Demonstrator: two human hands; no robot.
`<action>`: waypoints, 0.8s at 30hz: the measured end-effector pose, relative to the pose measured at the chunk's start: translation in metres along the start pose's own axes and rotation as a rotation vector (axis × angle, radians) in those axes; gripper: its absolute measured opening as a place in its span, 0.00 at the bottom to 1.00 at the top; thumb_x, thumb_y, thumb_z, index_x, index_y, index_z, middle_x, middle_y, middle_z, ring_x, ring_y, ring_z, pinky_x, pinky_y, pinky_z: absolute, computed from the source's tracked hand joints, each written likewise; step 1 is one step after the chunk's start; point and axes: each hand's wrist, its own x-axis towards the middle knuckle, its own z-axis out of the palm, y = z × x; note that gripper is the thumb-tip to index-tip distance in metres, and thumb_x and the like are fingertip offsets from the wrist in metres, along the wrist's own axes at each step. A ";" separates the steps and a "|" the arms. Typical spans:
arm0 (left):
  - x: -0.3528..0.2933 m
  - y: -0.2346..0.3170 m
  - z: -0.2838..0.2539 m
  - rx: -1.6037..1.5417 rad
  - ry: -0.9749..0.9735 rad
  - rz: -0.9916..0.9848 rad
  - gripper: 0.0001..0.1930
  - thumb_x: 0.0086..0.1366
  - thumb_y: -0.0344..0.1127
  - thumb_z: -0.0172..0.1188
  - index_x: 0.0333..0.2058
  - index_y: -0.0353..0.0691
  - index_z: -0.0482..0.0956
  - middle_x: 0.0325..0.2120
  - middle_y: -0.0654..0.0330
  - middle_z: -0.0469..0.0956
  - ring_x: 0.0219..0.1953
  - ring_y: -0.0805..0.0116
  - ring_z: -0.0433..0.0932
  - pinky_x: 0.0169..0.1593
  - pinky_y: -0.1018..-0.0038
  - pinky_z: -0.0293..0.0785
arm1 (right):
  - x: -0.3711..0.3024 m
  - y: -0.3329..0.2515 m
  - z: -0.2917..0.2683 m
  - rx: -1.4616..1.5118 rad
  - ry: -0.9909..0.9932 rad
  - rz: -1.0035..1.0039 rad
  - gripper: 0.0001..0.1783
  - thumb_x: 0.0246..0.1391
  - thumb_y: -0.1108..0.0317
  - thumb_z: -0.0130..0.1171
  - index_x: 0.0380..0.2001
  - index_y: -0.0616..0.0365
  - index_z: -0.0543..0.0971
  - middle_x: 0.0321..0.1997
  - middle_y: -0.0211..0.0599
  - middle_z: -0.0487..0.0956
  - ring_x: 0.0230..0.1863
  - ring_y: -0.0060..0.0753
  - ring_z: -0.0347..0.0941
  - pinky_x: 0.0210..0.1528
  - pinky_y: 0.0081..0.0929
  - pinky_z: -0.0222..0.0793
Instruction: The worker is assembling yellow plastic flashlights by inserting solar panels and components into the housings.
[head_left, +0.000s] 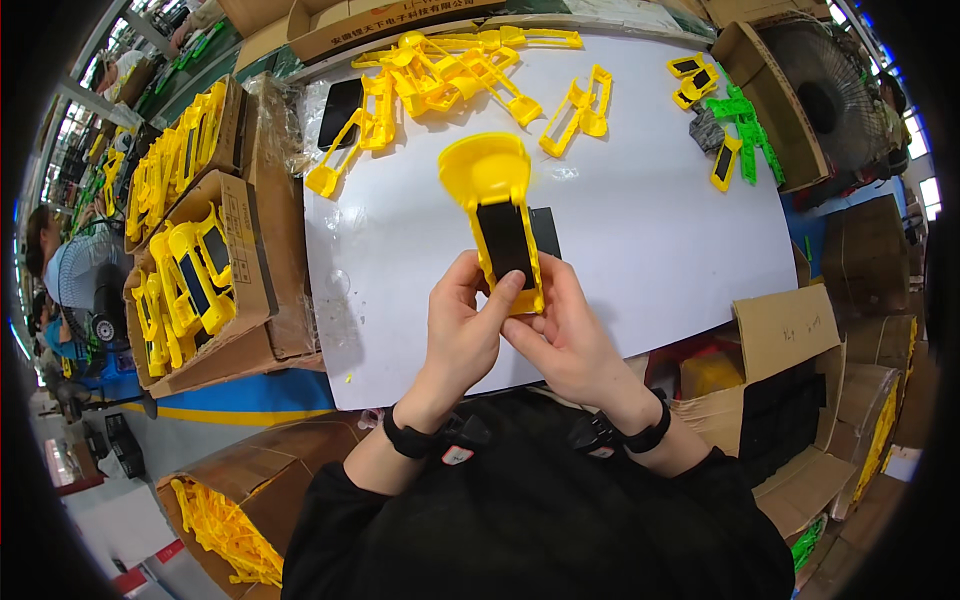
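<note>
Between my hands, a yellow plastic part (485,172) with a broad curved head and a long frame stands up above the white tabletop (400,250). A black rectangular panel (505,238) lies in its frame. My left hand (470,315) is closed round the part's lower left side, its thumb on the panel. The lower right edge is gripped by my right hand (568,335); some of its fingers are hidden behind the part. Just behind the part, a dark flat piece (545,232) is partly covered by it.
Loose yellow parts (425,80) pile up at the far side; green parts (745,125) lie far right. Cardboard boxes with panelled yellow parts (190,275) stand at left. An open carton (785,390) sits at right, a box of yellow pieces (225,530) lower left.
</note>
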 end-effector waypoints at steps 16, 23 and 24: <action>0.005 0.020 0.006 0.291 -0.039 -0.099 0.13 0.59 0.21 0.60 0.41 0.34 0.67 0.30 0.58 0.77 0.28 0.74 0.77 0.28 0.78 0.74 | 0.008 0.014 -0.016 -0.115 0.008 0.168 0.09 0.64 0.74 0.39 0.46 0.65 0.61 0.37 0.40 0.72 0.33 0.23 0.69 0.37 0.24 0.68; -0.001 0.007 0.007 0.238 0.090 0.031 0.12 0.59 0.20 0.58 0.41 0.33 0.67 0.30 0.58 0.77 0.30 0.72 0.78 0.31 0.78 0.75 | 0.001 0.022 -0.005 -0.075 0.119 0.046 0.06 0.65 0.73 0.41 0.43 0.64 0.61 0.32 0.37 0.72 0.33 0.22 0.69 0.36 0.23 0.68; -0.001 0.006 0.007 0.238 0.089 0.029 0.12 0.59 0.20 0.58 0.41 0.33 0.67 0.30 0.58 0.77 0.30 0.72 0.78 0.31 0.78 0.75 | 0.000 0.024 -0.006 -0.075 0.122 0.048 0.06 0.65 0.73 0.41 0.43 0.64 0.61 0.32 0.37 0.72 0.33 0.22 0.69 0.36 0.23 0.68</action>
